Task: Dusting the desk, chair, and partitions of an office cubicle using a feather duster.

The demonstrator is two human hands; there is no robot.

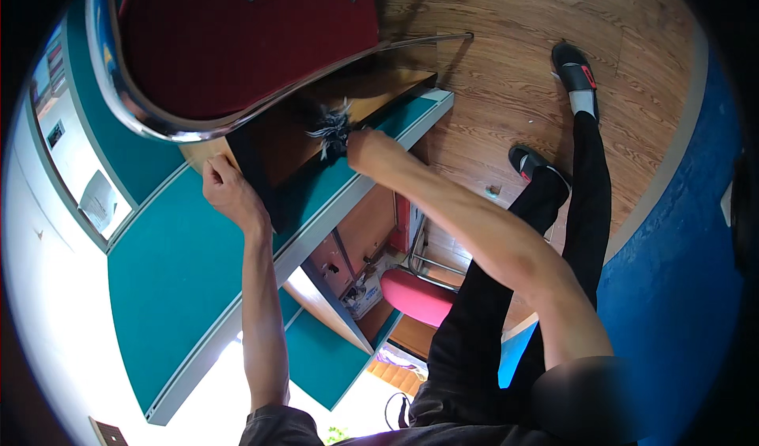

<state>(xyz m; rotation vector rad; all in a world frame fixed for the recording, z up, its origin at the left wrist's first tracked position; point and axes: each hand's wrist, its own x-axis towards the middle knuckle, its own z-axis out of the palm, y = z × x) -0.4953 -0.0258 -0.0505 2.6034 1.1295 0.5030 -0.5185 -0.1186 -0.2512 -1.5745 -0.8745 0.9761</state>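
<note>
My right hand (pixel 369 149) is closed round a duster (pixel 334 129) with dark and pale grey strands; its grip is hidden. The strands are over a wood-topped desk (pixel 296 143), beside the green partition panel (pixel 332 191). Farther left, my left hand (pixel 222 185) is curled into a fist at the pale wooden edge of the desk, with no object visible in it. Above both hands in the picture is a chair with a dark red seat (pixel 249 42) and a curved chrome frame (pixel 237 127).
The partition's grey rail (pixel 323 223) runs diagonally beneath my right forearm. Beyond it are a pink chair (pixel 418 296), another desk compartment (pixel 362 238) and printed packaging (pixel 364 296). A thin metal chair leg (pixel 439 38) extends over the wood floor (pixel 498 90). A blue wall (pixel 664 268) curves along the right.
</note>
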